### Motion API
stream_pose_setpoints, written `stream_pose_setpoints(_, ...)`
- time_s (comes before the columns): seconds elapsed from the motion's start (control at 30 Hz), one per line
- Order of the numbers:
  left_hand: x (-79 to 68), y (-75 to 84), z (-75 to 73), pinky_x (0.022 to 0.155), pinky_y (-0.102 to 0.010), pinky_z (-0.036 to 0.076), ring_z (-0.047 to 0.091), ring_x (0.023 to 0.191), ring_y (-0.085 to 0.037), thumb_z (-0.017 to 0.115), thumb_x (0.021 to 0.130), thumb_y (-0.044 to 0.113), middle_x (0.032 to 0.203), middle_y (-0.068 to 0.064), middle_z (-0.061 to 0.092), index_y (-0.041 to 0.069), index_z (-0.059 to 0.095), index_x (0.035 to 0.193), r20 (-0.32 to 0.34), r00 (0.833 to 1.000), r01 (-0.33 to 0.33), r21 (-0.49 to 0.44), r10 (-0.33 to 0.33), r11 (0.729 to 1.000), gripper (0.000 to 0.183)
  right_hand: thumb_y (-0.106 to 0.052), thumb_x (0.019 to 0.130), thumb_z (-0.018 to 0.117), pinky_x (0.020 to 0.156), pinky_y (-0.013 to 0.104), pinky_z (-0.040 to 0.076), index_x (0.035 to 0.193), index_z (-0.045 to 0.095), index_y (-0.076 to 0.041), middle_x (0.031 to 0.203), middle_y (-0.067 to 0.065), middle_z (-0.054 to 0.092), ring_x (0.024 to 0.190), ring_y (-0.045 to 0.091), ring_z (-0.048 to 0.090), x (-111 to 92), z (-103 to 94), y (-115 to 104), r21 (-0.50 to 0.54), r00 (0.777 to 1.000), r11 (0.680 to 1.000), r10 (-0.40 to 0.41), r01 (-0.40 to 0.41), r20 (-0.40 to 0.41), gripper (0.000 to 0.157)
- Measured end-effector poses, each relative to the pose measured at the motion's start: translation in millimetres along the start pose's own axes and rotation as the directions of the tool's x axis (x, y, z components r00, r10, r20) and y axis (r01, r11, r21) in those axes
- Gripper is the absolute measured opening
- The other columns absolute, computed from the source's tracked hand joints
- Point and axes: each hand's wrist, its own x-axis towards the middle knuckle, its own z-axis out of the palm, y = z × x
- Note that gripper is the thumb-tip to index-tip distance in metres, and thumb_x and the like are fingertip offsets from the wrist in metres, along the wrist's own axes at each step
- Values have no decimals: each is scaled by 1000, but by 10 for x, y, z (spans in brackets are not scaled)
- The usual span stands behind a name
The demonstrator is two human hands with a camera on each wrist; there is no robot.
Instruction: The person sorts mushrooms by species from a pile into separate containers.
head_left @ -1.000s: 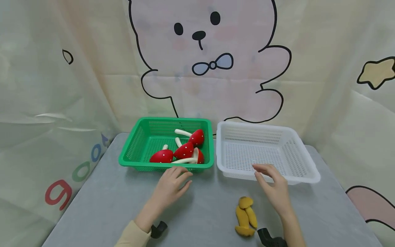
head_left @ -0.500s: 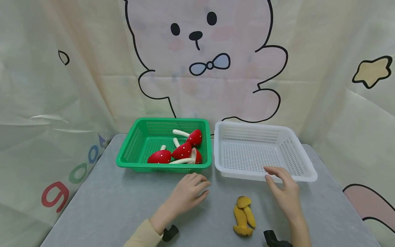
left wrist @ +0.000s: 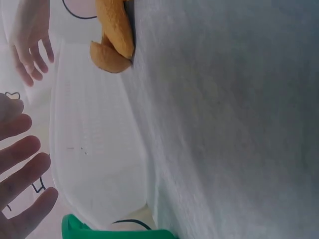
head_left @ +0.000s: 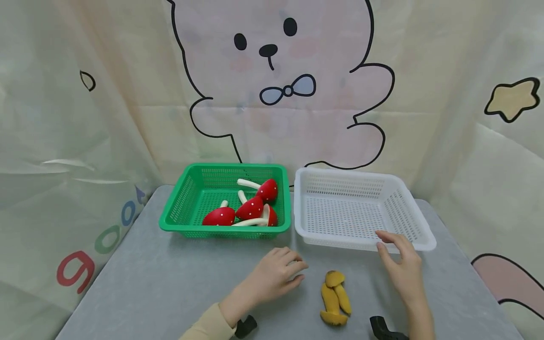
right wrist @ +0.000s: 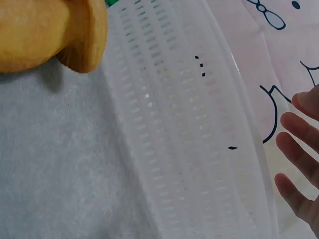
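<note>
Two yellow toy mushrooms (head_left: 333, 300) lie one against the other on the grey table, between my two hands. My left hand (head_left: 276, 274) hovers to the left of them, holding nothing, its fingers loosely bent and spread apart in the left wrist view. Near the front rim of the white basket (head_left: 327, 237) is my right hand (head_left: 403, 269), with thumb and fingers apart and nothing between them. Several red toy mushrooms with white dots (head_left: 250, 208) lie in the green basket (head_left: 225, 231) at the back left.
The two baskets stand side by side at the back of the grey table (head_left: 140, 283). Behind them hangs a curtain (head_left: 323, 132) printed with a bear. Black wrist-camera mounts (head_left: 384, 329) show below both hands.
My left hand has moved right and toward me, from in front of the green basket to beside the yellow mushrooms. My right hand has shifted right and slightly back toward me.
</note>
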Motion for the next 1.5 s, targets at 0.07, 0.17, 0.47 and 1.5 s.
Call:
stream_pose_setpoints(0.07,22,27,21,85,-20,50,58,93,-5,68,89,31,99,12,63,24,69,107,13,1000,-9,4,9,1000,19,14,78,67,88,4,32,108,71,-3,100,-10,63,99,-10,50,-1,-4,29,-9,1000,1000,-1,1,-9,34)
stream_pose_setpoints(0.17,51,67,46,86,-21,50,58,97,-5,66,90,32,101,12,64,25,69,109,40,999,-23,-5,23,1000,20,14,77,67,87,6,31,107,71,-3,101,-3,65,102,-12,46,-3,8,61,-43,1000,999,-18,17,-20,34)
stream_pose_setpoints(0.47,145,193,91,89,-21,51,60,101,-5,59,95,38,106,11,65,24,67,112,115,988,-97,-50,102,994,23,12,75,66,80,27,24,100,69,3,104,22,63,103,-3,35,5,28,188,-181,995,981,-77,64,-66,27)
stream_pose_setpoints(1.5,225,452,444,100,-21,42,50,118,-4,58,94,45,126,11,55,32,53,133,401,832,-361,-134,384,923,42,4,75,73,103,73,23,96,70,-1,102,21,65,101,41,50,-68,-92,323,-343,999,939,-31,14,-43,22)
